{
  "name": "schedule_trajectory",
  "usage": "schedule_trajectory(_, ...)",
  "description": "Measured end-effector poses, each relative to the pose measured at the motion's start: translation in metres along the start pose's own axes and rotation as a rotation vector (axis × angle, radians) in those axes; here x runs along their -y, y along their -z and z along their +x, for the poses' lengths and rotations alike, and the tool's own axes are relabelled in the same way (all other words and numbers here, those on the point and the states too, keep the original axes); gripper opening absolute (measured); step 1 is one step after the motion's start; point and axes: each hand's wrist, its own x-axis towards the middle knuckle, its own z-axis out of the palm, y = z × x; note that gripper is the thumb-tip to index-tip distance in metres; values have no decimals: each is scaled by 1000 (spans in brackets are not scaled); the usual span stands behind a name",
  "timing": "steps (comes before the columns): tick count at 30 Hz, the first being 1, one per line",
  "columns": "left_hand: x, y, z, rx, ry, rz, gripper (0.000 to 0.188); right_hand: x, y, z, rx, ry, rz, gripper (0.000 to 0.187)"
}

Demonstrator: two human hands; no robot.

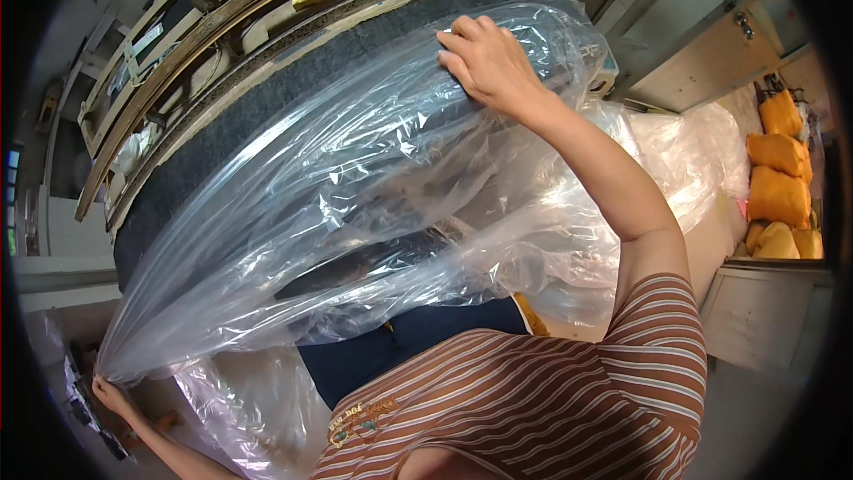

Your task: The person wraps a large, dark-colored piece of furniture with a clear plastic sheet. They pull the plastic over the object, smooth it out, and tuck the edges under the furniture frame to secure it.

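Observation:
A large sheet of clear plastic film (382, 156) stretches between my two hands in a long, wrinkled fan. At the far lower left, my left hand (108, 394) is closed on the film's bunched-up end. My right hand (489, 67) has its fingers curled down on the film near the top, closed on a fold of it. Between the hands the film hangs in glossy creases over a dark grey padded surface (178, 196). Its lower folds lie across my front.
Beyond the padded surface runs a long machine frame with wooden rails (169, 80). More plastic film (684, 147) is heaped at the right. Orange bundles (780, 196) stand on a pale cabinet (755, 316) at the far right. Another film piece (240, 400) hangs at the lower left.

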Motion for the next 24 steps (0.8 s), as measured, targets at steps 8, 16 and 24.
schedule_trajectory(8,8,32,-95,298,248,-670,33,-51,-38,45,56,-188,541,14)
schedule_trajectory(16,-86,-83,3,103,467,-1085,23,-118,20,124,-450,-438,1381,23)
schedule_trajectory(24,-202,-296,-11,53,96,-730,24,-180,-67,79,-476,-635,478,24)
